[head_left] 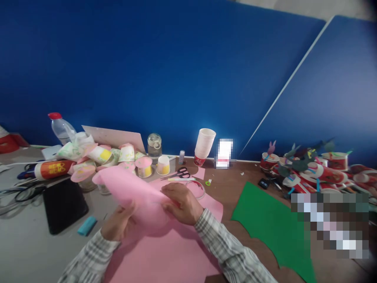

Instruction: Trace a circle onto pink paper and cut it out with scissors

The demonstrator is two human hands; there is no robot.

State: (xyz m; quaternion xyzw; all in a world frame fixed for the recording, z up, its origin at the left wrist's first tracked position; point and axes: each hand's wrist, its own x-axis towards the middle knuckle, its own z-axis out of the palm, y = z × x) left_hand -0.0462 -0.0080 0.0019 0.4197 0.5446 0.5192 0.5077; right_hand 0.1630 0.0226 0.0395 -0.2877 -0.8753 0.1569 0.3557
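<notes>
A sheet of pink paper (147, 204), bent into a curve, is held up between my two hands. My left hand (119, 222) grips its lower left side, with the thumb on the near face. My right hand (182, 202) is closed on the right edge, fingers partly behind the paper. Beneath it, a larger pink sheet (165, 255) lies flat on the table. Just beyond my right hand are a roll of clear tape (196, 189), a pen (179, 179) and black-handled scissors (183, 172).
Paper cups with pink pieces (144, 167) crowd the back left, near a black tablet-like slab (65, 206). A cup stack (205, 143) stands at the back. Green paper (265, 224) lies right, below red cups with paper figures (306, 175). A blue partition (176, 70) rises behind.
</notes>
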